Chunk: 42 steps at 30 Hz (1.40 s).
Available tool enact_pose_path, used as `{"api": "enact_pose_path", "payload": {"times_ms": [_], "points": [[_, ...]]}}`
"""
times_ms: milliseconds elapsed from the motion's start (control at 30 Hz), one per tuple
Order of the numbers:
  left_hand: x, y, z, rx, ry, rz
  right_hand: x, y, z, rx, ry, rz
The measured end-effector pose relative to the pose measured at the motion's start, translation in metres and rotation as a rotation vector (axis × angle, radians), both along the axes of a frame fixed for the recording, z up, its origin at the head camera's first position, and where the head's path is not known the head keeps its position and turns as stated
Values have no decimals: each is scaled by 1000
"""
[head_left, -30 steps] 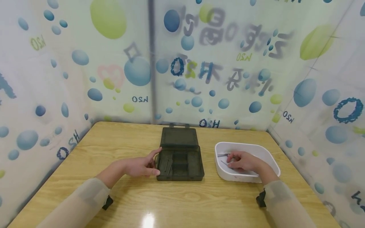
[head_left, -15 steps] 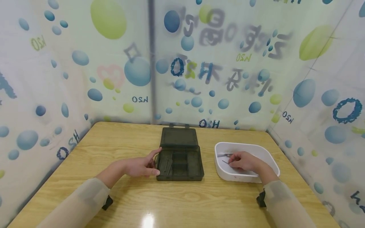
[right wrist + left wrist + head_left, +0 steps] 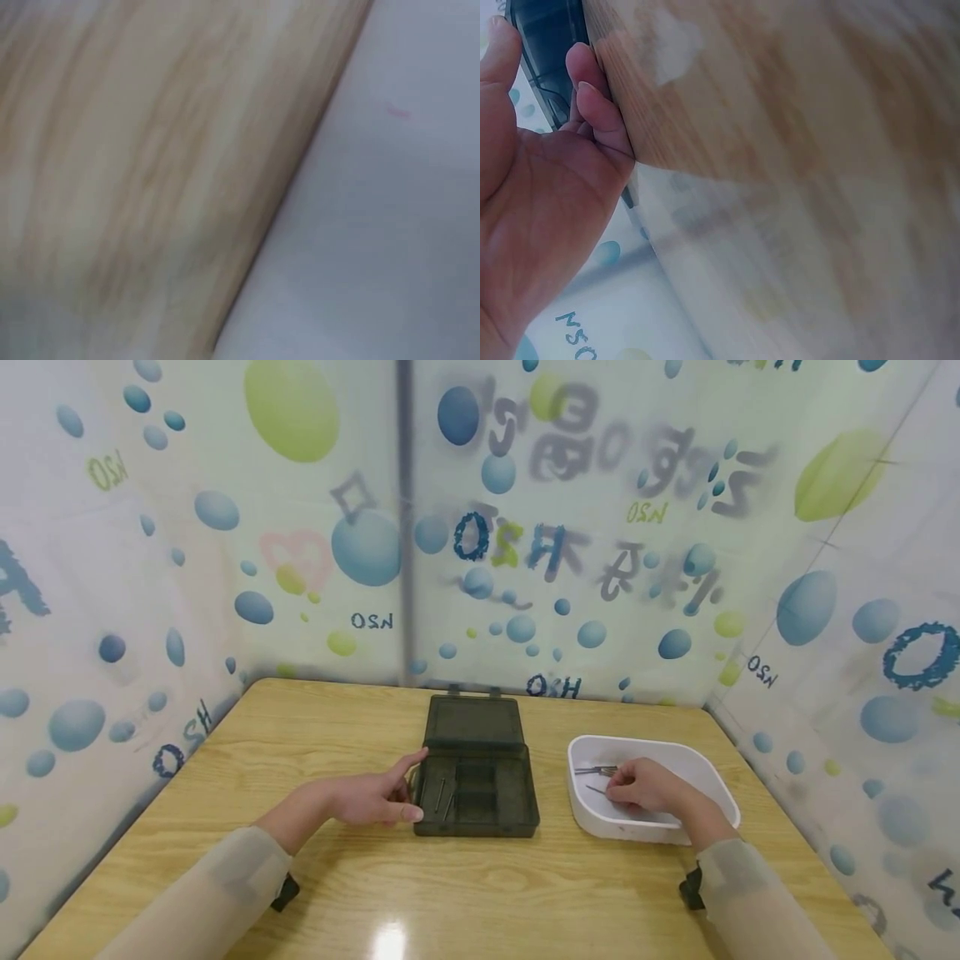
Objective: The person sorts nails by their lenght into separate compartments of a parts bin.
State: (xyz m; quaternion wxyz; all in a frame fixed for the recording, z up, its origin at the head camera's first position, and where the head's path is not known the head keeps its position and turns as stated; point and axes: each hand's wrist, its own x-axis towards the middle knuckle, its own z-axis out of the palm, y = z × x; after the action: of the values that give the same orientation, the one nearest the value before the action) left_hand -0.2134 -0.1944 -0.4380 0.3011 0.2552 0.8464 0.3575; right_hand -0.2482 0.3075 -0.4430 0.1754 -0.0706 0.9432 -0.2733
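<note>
A dark translucent plastic box lies with its lid swung back, away from me. Along its left side, my left hand spreads thumb and index finger, touching the edge; the left wrist view shows the same hand with its other fingers bent. Two thin metal pins, nail- or screw-like, lie in the box's left compartment. My right hand reaches into a white plastic bin. Its fingertips pinch a thin metal pin. More metal pins lie behind, partly hidden by the hand.
Both the box and bin stand on a wood-grain table. Patterned curtains enclose its back and sides. The right wrist view holds only blurred table and the bin's white wall.
My right fingers have closed on the pin in the bin and turned it slightly. The left hand and box keep their places; the head view has shifted a little.
</note>
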Motion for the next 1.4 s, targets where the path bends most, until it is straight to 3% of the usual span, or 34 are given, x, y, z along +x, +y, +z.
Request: {"api": "enact_pose_path", "payload": {"times_ms": [433,767,867,1133,1400], "points": [[0,0,0,6,-8,0,2,4,5,-55,35,18],[1,1,0,3,-4,5,6,-5,20,-304,52,-10],[1,1,0,0,-4,8,9,-12,25,-378,65,-23],[1,0,-1,2,-10,9,19,-45,37,-477,133,33],[0,0,0,-7,7,3,23,-80,46,-569,109,113]]}}
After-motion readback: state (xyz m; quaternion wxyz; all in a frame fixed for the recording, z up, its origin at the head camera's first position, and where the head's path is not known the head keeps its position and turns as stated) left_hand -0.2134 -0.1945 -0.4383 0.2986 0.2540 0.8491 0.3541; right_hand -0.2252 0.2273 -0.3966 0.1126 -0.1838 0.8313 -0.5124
